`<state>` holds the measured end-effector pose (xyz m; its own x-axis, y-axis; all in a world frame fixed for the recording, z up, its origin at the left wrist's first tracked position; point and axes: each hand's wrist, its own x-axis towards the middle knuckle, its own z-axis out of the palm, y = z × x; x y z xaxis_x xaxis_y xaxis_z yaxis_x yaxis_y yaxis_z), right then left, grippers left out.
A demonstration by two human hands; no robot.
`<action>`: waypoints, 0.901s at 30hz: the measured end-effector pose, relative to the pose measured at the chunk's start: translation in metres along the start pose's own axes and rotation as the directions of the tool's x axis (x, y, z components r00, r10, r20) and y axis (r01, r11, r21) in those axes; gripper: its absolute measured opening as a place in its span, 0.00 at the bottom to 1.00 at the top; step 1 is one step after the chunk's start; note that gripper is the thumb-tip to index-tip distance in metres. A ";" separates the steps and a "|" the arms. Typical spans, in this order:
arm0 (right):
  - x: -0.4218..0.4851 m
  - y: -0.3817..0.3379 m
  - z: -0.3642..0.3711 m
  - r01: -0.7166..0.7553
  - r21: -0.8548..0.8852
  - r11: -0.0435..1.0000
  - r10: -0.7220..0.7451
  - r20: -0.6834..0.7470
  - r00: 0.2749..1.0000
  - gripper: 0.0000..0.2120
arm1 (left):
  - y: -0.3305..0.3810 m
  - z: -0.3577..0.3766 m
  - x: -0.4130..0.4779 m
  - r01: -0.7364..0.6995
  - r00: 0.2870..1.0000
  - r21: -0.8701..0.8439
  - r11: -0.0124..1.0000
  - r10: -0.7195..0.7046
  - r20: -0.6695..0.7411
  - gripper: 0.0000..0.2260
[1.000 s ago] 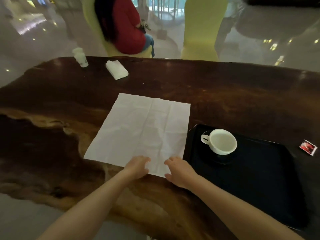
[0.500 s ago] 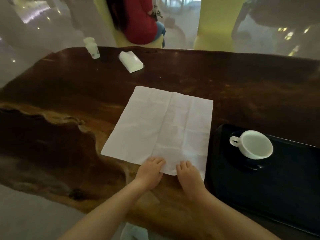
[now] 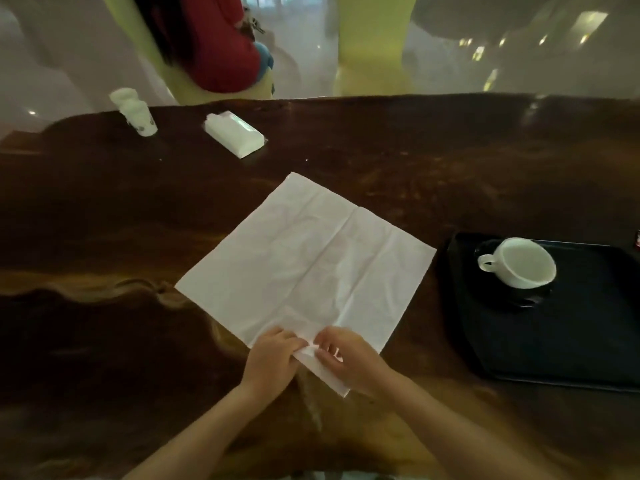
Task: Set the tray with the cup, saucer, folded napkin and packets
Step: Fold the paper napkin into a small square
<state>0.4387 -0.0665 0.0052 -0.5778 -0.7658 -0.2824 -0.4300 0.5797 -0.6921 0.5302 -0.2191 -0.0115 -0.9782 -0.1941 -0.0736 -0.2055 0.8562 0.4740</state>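
1 napkin (image 3: 304, 268), 1 tray (image 3: 571, 341), 1 cup (image 3: 523, 268), 1 saucer (image 3: 512, 301), 1 tissue pk (image 3: 235, 138), 1 white container (image 3: 136, 114)

napkin (image 3: 311, 268) left of tray (image 3: 571, 341) | cup (image 3: 519, 266) on saucer (image 3: 512, 297) in tray

a dark wooden table (image 3: 104, 209) bears a small white container (image 3: 136, 114) and a tissue pack (image 3: 235, 138) near its far edge; beyond it, a person in red (image 3: 214, 46) sits beside an empty yellow-green chair (image 3: 372, 46).

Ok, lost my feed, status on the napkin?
Left hand, right hand pinch near edge of napkin. Unfolded, flat on table. Cup, saucer on tray. Nothing blocking.
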 end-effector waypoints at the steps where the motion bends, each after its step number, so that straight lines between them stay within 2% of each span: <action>1: 0.000 0.005 -0.005 -0.008 -0.020 1.000 0.008 0.033 0.999 0.15 | -0.010 -0.003 -0.005 0.053 0.998 -0.082 0.995 -0.054 -0.013 0.11; 3: 0.000 0.021 -0.017 0.016 -0.162 0.987 0.002 0.110 0.994 0.28 | -0.027 -0.010 -0.016 0.146 0.987 -0.268 0.952 -0.157 -0.021 0.12; 5: 0.001 0.035 -0.026 0.094 -0.327 0.940 -0.027 0.205 0.978 0.42 | -0.037 -0.016 -0.025 0.193 0.976 -0.364 0.911 -0.215 -0.021 0.12; 7: 0.007 0.045 -0.027 0.163 -0.440 0.883 -0.048 0.261 0.964 0.46 | -0.043 -0.020 -0.029 0.224 0.970 -0.398 0.890 -0.242 0.005 0.13; 8: 0.010 0.049 -0.025 0.178 -0.489 0.854 -0.052 0.261 0.964 0.44 | -0.045 -0.023 -0.030 0.253 0.962 -0.430 0.867 -0.271 0.018 0.14; 10: 0.017 0.053 -0.023 0.175 -0.549 0.817 -0.077 0.197 0.977 0.32 | -0.046 -0.025 -0.030 0.303 0.942 -0.493 0.816 -0.335 0.025 0.14; 12: 0.026 0.052 -0.025 0.173 -0.536 0.826 -0.148 0.090 0.985 0.20 | -0.043 -0.025 -0.030 0.339 0.926 -0.498 0.798 -0.375 0.028 0.14; 14: 0.033 0.045 -0.032 0.170 -0.481 0.860 -0.172 0.040 0.984 0.14 | -0.037 -0.023 -0.034 0.340 0.927 -0.440 0.831 -0.375 0.008 0.13; 16: 0.037 0.034 -0.039 0.145 -0.441 0.886 -0.135 0.052 0.989 0.14 | -0.029 -0.020 -0.040 0.217 0.965 -0.231 0.948 -0.244 -0.093 0.16; 18: 0.039 0.028 -0.046 0.145 -0.447 0.883 -0.120 0.084 0.989 0.13 | -0.013 -0.017 -0.044 0.020 0.991 -0.054 0.998 -0.026 -0.132 0.19; 20: 0.035 0.023 -0.054 0.181 -0.467 0.866 -0.142 0.117 0.983 0.11 | 0.001 -0.015 -0.049 -0.120 0.986 0.000 0.993 0.119 -0.114 0.18; 21: 0.032 0.022 -0.058 0.199 -0.467 0.861 -0.152 0.137 0.979 0.11 | 0.005 -0.016 -0.051 -0.145 0.983 -0.029 0.989 0.141 -0.115 0.15; 22: 0.028 0.023 -0.062 0.216 -0.456 0.864 -0.157 0.164 0.974 0.11 | 0.008 -0.019 -0.053 -0.127 0.985 -0.104 0.986 0.114 -0.127 0.11; 24: 0.020 0.031 -0.069 0.231 -0.432 0.872 -0.133 0.245 0.960 0.09 | 0.006 -0.028 -0.058 0.020 0.985 -0.348 0.937 -0.078 -0.153 0.09; 27: 0.012 0.053 -0.081 0.226 -0.438 0.870 -0.064 0.354 0.933 0.05 | -0.002 -0.041 -0.066 0.262 0.915 -0.601 0.756 -0.392 -0.094 0.11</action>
<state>0.3527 -0.0226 0.0185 -0.2660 -0.8501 -0.4544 -0.8086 0.4535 -0.3750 0.5962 -0.2283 0.0286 -0.8122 -0.5578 -0.1708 -0.3940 0.3085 0.8658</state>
